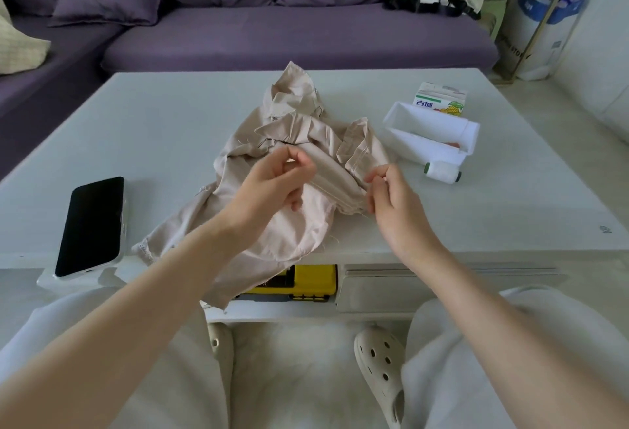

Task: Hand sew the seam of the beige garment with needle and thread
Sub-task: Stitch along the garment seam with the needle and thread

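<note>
The beige garment (pixel 299 122) lies crumpled on the white table (pixel 163 129), one corner hanging over the front edge. A folded seam band runs across its middle. My left hand (pixel 272 183) hovers over the band's left end, thumb and forefinger pinching the fabric fold. My right hand (pixel 391 193) is at the band's right end, thumb and forefinger pinched together against the seam edge as on a needle too thin to make out. No thread is visible between my hands. A white thread spool (pixel 442 172) lies on its side to the right.
A black phone (pixel 91 226) lies at the table's front left. A white open box (pixel 430 132) and a juice carton (pixel 440 98) stand at the right. A yellow case (pixel 313 280) sits on the shelf under the table. A purple sofa is behind.
</note>
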Motion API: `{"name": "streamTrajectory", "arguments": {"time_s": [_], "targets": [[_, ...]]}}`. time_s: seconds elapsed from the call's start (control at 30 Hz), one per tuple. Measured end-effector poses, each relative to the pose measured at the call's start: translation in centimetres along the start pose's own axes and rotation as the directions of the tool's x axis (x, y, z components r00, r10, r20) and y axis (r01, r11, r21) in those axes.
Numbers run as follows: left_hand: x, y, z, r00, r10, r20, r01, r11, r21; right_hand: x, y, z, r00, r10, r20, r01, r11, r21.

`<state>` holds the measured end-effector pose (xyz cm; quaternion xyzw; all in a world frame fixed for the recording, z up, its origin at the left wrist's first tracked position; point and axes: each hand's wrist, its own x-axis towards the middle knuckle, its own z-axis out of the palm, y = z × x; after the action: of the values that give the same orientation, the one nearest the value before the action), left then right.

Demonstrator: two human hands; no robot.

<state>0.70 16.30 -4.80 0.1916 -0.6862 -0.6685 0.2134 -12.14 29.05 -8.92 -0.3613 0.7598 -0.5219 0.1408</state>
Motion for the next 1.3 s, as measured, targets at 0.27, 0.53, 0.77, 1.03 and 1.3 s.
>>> {"name": "streamTrajectory", "arguments": {"time_s": [0.27,0.53,0.77,1.03,1.3], "targets": [[-0.2,-2.5,-1.6,0.99,-0.114,-0.087,0.108,0.991,-0.078,-1.8,-0.5,0.6,0.989,-0.084,0.123,0.072,0.993,0.095],[-2.1,-3.3,-3.3,0.953,-0.286,0.094,0.24,0.911,0.336,0.6,1.3,-0.3,0.963,0.133,-0.233,-0.115,0.989,0.088],[-3.0,-1.9,-3.0,0.952,-0.27,0.144,0.2,0.904,0.377,-1.1,0.0,1.7,0.944,-0.328,-0.036,0.322,0.939,-0.121],[-3.1,-0.9,-0.7,0.998,-0.028,0.052,-0.003,0.847,0.531,-1.9,-2.1,3.7,0.957,-0.221,0.189,0.188,0.966,0.179],[-2.8,-1.1,-2.2,0.995,0.006,-0.099,0.052,0.818,0.572,-0.1,-2.1,3.3,0.983,0.017,0.183,-0.092,0.907,0.411]]}}
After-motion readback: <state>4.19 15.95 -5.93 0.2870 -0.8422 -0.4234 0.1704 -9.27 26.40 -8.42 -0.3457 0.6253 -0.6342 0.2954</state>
